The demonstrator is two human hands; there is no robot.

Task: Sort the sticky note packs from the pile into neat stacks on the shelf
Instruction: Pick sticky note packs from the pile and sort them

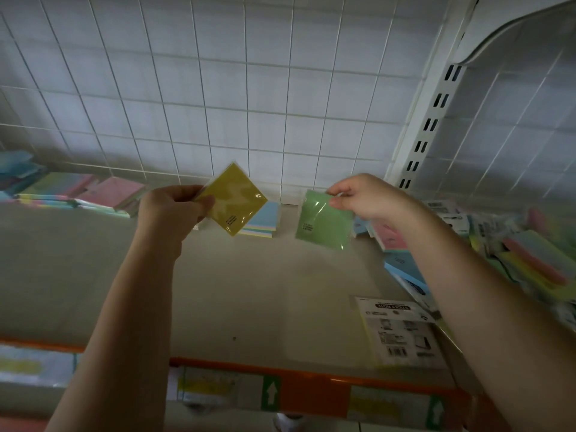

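So both hands are up over the shelf (249,291) right now, each with one pack. The left hand (170,210) has its grip closed on a yellow pack (235,202), thumb on the front face, fingers behind its left corner. That pack is square, so there's no real long axis, but it's turned like a diamond, one corner pointing up at the wire grid back (218,88), the small print down near the bottom corner.

The right hand (364,198) pinches a green pack (324,221) by its top right corner, thumb and fingertips only, so it dangles below the hand, tilted a bit, lower edge slanting down to the right. It's held clear of the shelf.

Behind the yellow one sits a pastel stack (265,221), blue on top. Off to the left there are pink-topped stacks (109,193) along the back. The messy pile (514,251) is on the right, and one labelled pack (402,332) lies flat near the orange front edge (311,391).
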